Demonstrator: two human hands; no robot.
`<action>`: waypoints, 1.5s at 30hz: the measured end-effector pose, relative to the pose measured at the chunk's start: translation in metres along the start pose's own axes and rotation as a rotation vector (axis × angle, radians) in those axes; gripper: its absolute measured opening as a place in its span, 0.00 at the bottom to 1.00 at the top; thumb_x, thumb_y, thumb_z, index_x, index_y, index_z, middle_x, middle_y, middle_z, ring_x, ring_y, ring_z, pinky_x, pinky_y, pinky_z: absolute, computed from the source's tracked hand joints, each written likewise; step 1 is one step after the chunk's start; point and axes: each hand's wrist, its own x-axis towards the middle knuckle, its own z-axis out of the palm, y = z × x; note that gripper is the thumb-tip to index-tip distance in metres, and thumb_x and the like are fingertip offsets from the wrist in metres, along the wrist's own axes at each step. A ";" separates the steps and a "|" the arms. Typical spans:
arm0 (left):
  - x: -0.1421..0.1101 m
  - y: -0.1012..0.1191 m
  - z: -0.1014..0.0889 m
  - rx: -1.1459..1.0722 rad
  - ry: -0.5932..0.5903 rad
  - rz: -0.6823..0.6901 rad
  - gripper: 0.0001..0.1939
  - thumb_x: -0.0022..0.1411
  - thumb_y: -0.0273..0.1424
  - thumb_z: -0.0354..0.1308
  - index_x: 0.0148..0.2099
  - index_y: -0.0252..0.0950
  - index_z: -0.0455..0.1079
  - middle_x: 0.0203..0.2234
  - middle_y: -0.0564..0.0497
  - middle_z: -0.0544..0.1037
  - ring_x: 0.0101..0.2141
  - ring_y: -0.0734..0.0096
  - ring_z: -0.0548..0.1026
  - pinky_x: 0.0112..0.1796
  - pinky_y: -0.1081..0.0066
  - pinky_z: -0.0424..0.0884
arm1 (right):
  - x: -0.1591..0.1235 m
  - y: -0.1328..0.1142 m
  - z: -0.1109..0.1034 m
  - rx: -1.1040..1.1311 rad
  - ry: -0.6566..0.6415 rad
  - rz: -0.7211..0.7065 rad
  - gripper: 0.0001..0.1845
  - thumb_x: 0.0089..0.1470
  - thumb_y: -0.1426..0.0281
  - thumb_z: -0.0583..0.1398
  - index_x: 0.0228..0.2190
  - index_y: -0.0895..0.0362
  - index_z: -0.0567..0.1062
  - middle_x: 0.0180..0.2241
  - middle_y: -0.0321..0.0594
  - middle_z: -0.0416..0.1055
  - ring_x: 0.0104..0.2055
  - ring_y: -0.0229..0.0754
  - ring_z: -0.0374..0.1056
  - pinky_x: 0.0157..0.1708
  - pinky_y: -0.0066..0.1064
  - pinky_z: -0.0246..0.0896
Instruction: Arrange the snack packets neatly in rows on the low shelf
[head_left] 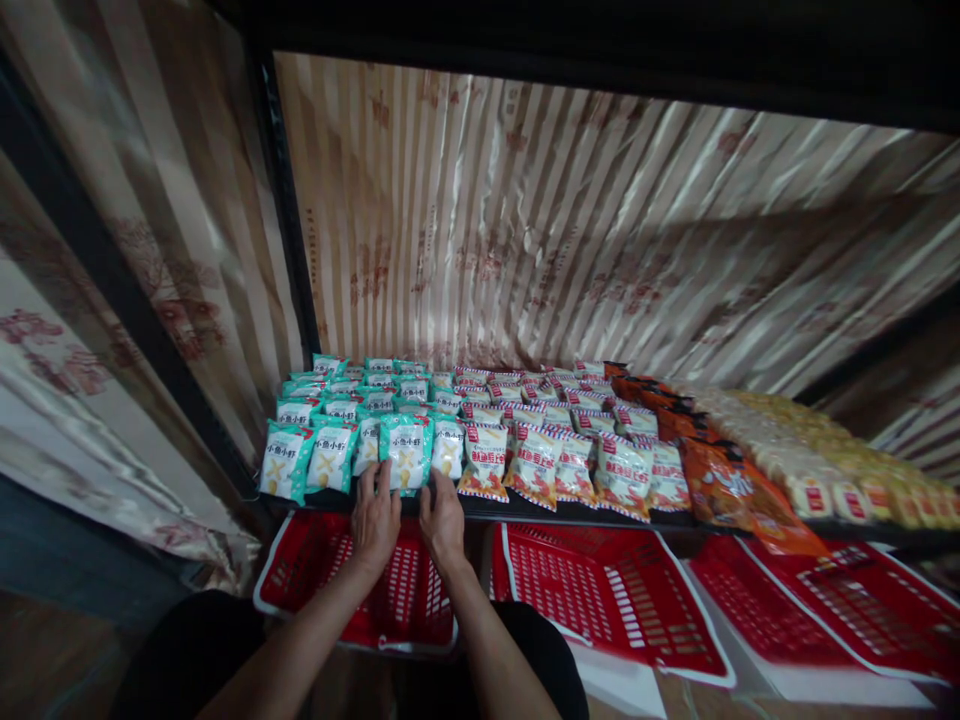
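A teal-and-white snack bag (409,445) stands upright at the front edge of the shelf, a little forward of its neighbours. My left hand (375,520) grips its lower left side, with the fingers pointing up along the bag. At its lower right corner my right hand (442,515) closes in from the other side, so the bag sits between both hands. Matching teal bags (332,452) are lined up in rows to the left and behind. Just right of my right hand begin the white-and-red snack bags (486,460).
Orange bags (720,485) and rows of small pale packs (810,495) fill the shelf's right side. Below are red baskets with white rims (600,590), one (300,570) under my hands. A dark post (289,220) borders the left; a striped sheet (525,230) hangs behind.
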 end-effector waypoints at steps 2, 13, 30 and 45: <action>-0.001 0.000 -0.002 0.012 -0.002 0.007 0.23 0.60 0.26 0.48 0.58 0.35 0.58 0.49 0.42 0.64 0.50 0.58 0.64 0.51 0.59 0.65 | 0.000 -0.003 -0.002 -0.009 0.007 0.004 0.18 0.58 0.72 0.46 0.47 0.62 0.67 0.43 0.52 0.67 0.46 0.46 0.65 0.46 0.37 0.63; -0.003 -0.004 0.000 0.057 -0.001 0.087 0.21 0.60 0.25 0.48 0.56 0.38 0.62 0.48 0.43 0.66 0.47 0.61 0.67 0.47 0.61 0.69 | 0.000 -0.004 -0.013 -0.023 0.018 -0.028 0.14 0.56 0.75 0.48 0.40 0.58 0.71 0.36 0.45 0.68 0.40 0.43 0.65 0.43 0.34 0.62; -0.013 -0.018 0.001 -0.008 0.078 0.219 0.16 0.63 0.24 0.46 0.51 0.36 0.67 0.39 0.46 0.69 0.41 0.66 0.69 0.43 0.66 0.71 | -0.003 -0.006 -0.007 -0.050 -0.019 -0.018 0.10 0.57 0.73 0.50 0.36 0.56 0.71 0.33 0.42 0.67 0.37 0.42 0.65 0.39 0.32 0.62; -0.015 -0.019 0.002 0.008 0.059 0.274 0.15 0.63 0.23 0.45 0.48 0.36 0.68 0.42 0.45 0.72 0.44 0.65 0.69 0.46 0.62 0.72 | -0.002 -0.005 -0.006 -0.028 -0.037 -0.023 0.09 0.57 0.70 0.51 0.34 0.56 0.70 0.32 0.41 0.68 0.36 0.41 0.66 0.38 0.32 0.62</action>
